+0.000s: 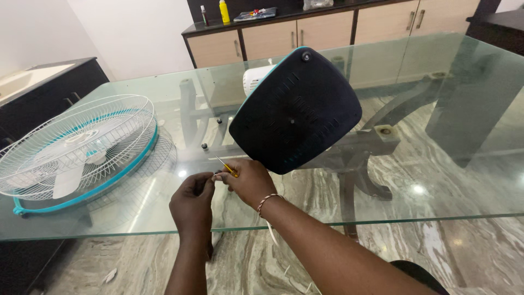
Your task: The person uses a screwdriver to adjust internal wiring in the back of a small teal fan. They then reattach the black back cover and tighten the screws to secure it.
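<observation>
Over the near edge of the glass table [436, 180] we've got both hands close together — our left hand [192, 203] pinched shut on something too small to make out, our right hand [248, 182] curled tight around a yellow-handled screwdriver [226, 166], its tip pointing up and left. Just above our knuckles sits the dark fan base [295, 109], tipped up on edge with its underside facing us, the white motor housing [255, 79] peeking out behind it. Open glass runs wide to the right — plenty of room there. Left side is crowded: the white fan guard [76, 147] with its teal rim lies flat, blades inside the cage, near the table's left edge. Small dark screws [204, 146] rest on the glass between guard and base. Far back, a yellow bottle [224, 11] stands on the cabinet [267, 41].
</observation>
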